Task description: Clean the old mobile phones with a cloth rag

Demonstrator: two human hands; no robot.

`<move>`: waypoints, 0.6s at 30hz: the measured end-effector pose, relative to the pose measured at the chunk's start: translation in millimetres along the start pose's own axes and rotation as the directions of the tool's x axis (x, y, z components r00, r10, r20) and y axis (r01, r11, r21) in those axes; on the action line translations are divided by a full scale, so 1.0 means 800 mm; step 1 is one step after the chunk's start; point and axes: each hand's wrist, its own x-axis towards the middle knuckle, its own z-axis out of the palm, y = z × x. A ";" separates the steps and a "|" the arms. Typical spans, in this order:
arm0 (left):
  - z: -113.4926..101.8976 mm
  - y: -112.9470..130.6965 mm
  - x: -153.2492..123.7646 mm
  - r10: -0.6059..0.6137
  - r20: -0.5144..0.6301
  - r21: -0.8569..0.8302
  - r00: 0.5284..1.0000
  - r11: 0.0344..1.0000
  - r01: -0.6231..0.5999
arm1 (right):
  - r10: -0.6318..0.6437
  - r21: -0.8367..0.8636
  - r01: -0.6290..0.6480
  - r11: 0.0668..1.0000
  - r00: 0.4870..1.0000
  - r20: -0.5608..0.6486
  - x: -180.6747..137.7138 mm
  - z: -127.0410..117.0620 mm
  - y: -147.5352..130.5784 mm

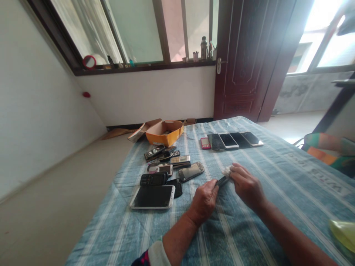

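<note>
My left hand is closed around one end of a dark mobile phone, held edge-up over the striped blue cloth. At the phone's far end, my right hand pinches a crumpled white tissue against it. Left of my hands lie a grey touchscreen phone, a white tablet-like phone and a black keypad phone. Behind these, several older phones are heaped, among them a silver keypad phone.
An open orange box stands at the far left edge. A pink phone and several flat smartphones, one with a white frame, lie in a row at the back. Yellow-green plastic lies at the right edge. Beyond stands a dark red door.
</note>
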 end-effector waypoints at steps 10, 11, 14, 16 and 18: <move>-0.002 0.001 0.001 -0.019 0.016 -0.057 1.000 0.998 0.020 | -0.061 0.115 0.058 0.992 0.998 0.018 0.004 0.000 -0.025; -0.002 0.001 0.001 -0.018 0.018 -0.072 1.000 0.997 0.019 | -0.078 0.131 0.074 0.989 0.997 0.025 0.004 0.000 -0.030; -0.002 0.000 0.001 -0.007 0.024 -0.088 1.000 0.996 0.009 | -0.086 0.140 0.079 0.987 0.995 0.041 0.003 0.002 -0.036; -0.002 0.000 0.002 0.001 0.026 -0.069 1.000 0.998 0.000 | -0.067 0.124 0.061 0.990 0.997 0.049 0.002 0.003 -0.031; -0.002 0.001 0.002 0.012 0.018 -0.050 1.000 0.999 -0.011 | -0.051 0.101 0.046 0.994 0.997 0.056 0.001 0.003 -0.021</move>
